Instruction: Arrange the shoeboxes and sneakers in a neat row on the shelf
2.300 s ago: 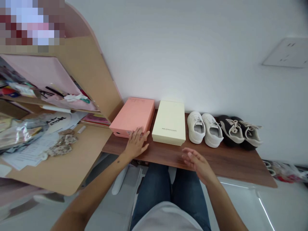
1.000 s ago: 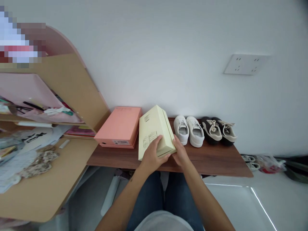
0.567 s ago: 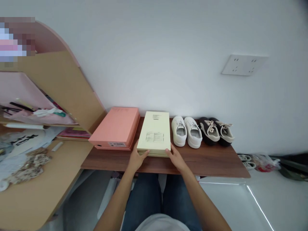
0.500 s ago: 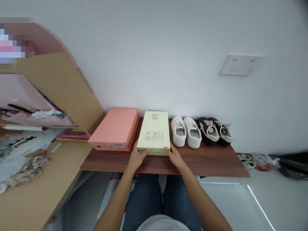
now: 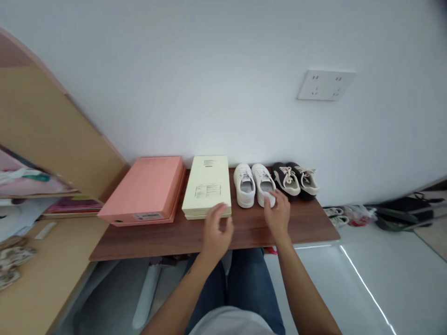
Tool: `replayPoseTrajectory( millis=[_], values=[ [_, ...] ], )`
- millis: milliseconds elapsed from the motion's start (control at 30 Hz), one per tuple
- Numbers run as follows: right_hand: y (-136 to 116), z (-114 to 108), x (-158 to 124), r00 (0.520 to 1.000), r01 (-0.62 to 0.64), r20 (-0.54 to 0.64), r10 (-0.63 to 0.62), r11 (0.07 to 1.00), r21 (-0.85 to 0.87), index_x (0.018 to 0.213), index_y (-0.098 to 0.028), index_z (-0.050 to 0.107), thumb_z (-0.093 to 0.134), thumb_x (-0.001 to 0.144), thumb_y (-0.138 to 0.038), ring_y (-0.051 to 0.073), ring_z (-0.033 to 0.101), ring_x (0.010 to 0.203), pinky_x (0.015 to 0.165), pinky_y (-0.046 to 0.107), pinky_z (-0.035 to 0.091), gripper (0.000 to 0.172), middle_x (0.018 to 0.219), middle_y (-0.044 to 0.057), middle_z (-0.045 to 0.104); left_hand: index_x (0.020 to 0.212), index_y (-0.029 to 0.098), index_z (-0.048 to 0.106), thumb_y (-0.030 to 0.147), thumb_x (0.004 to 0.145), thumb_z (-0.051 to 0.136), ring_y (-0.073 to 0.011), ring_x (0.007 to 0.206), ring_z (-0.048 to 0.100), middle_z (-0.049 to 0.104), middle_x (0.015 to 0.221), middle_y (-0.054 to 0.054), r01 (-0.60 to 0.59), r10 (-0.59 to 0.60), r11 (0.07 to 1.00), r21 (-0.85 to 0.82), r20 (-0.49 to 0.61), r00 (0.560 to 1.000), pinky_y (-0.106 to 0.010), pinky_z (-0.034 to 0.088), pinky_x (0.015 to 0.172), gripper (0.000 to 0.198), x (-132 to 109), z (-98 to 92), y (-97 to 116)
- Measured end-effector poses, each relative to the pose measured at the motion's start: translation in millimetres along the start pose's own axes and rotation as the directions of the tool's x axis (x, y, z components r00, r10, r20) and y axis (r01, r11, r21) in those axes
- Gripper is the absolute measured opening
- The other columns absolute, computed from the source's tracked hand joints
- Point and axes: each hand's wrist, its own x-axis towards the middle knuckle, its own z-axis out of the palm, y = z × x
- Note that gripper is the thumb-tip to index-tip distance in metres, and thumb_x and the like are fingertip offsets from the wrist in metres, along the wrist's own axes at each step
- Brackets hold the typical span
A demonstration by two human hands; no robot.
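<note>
On the brown wooden board [image 5: 174, 244] stand a pink shoebox [image 5: 143, 186], a pale yellow box [image 5: 208, 181], a pair of white sneakers [image 5: 245, 186] and a pair of black and beige sneakers [image 5: 287, 179], side by side. My left hand [image 5: 217, 232] hovers by the yellow box's front right corner, thumb and fingers apart, holding nothing. Over the heel of the right-hand white sneaker [image 5: 262, 179] hangs my right hand [image 5: 277, 215], fingers spread and covering part of it. Whether it touches the shoe I cannot tell.
A light wooden desk [image 5: 66, 251] with papers and a patterned cloth adjoins on the left, under a slanted panel [image 5: 52, 125]. The white wall behind carries a socket plate [image 5: 326, 85]. More shoes [image 5: 337, 216], a plastic bag [image 5: 358, 215] and a dark bag [image 5: 401, 211] lie on the floor at right.
Both hands have let go of the yellow box and moved right, toward the white sneakers. The view has shifted to the right. The boxes and shoes keep their order.
</note>
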Motion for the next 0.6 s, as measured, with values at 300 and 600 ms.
replayPoseTrajectory(
  millis=[300, 600],
  values=[
    [32.1, -11.3, 43.4, 0.961, -0.267, 0.043, 0.273, 0.957, -0.118, 0.102, -0.022, 0.06, 0.068, 0.071, -0.057, 0.034, 0.066, 0.103, 0.095, 0.051, 0.051, 0.048, 0.097, 0.01, 0.07, 0.08, 0.018, 0.062, 0.017, 0.074, 0.072, -0.0406, 0.138, 0.04, 0.059, 0.13, -0.019, 0.288, -0.283, 0.957, -0.021, 0.122, 0.951, -0.058, 0.022, 0.118, 0.011, 85.9, 143.1, 10.3],
    [55.3, -23.2, 12.3, 0.853, -0.507, 0.2, 0.483, 0.672, 0.539, 0.116, -0.026, 0.05, 0.07, 0.07, -0.067, 0.027, 0.066, 0.104, 0.069, 0.043, 0.063, 0.064, 0.115, 0.008, 0.067, 0.081, 0.02, 0.052, 0.048, 0.091, 0.053, -0.0197, 0.083, 0.059, 0.057, 0.078, 0.0, 0.443, -0.521, 0.789, -0.427, -0.081, 0.85, -0.034, 0.049, 0.085, 0.03, 61.0, 159.3, -20.2]
  ],
)
